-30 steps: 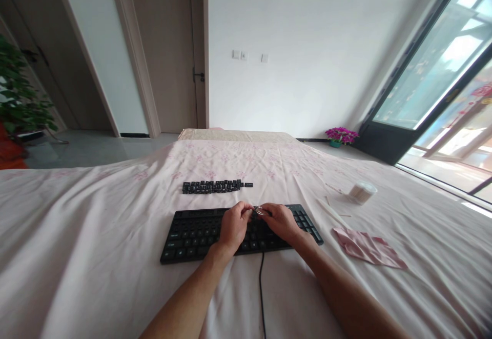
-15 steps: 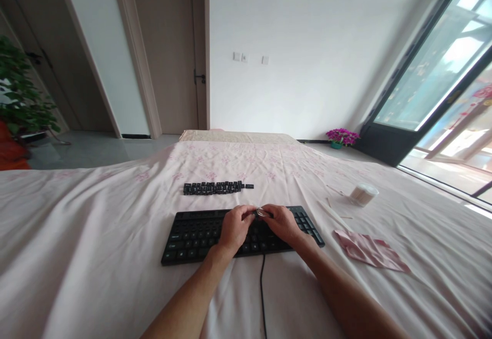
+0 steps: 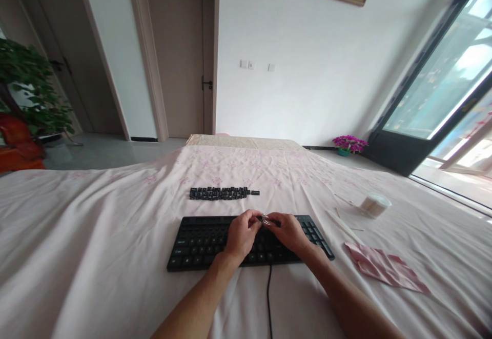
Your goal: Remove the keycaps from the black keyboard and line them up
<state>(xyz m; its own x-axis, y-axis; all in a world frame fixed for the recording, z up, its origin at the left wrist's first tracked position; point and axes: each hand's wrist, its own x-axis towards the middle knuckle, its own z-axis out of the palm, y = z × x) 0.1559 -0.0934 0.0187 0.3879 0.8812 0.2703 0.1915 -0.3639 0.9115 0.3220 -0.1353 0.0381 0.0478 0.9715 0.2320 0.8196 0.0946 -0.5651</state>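
A black keyboard lies on the pink cloth, its cable running toward me. Both hands are above its back edge, fingertips close together. Thin silvery wire loops, like a wire keycap puller, show between them. My right hand is closed on this puller. My left hand is pinched at the wire ends; what its fingertips hold is too small to make out, with something dark there. Behind the keyboard, several loose black keycaps lie in packed rows, with one longer keycap at the right end.
Right of the keyboard are a folded pink cloth, a clear round tub of cotton swabs and a few loose swabs. The wrinkled floral cover spreads underneath. Beyond stand a door and potted purple flowers.
My view has shifted slightly, so everything appears lower and farther right. Both hands stay together over the keyboard's back edge, with the wire loops still between them.
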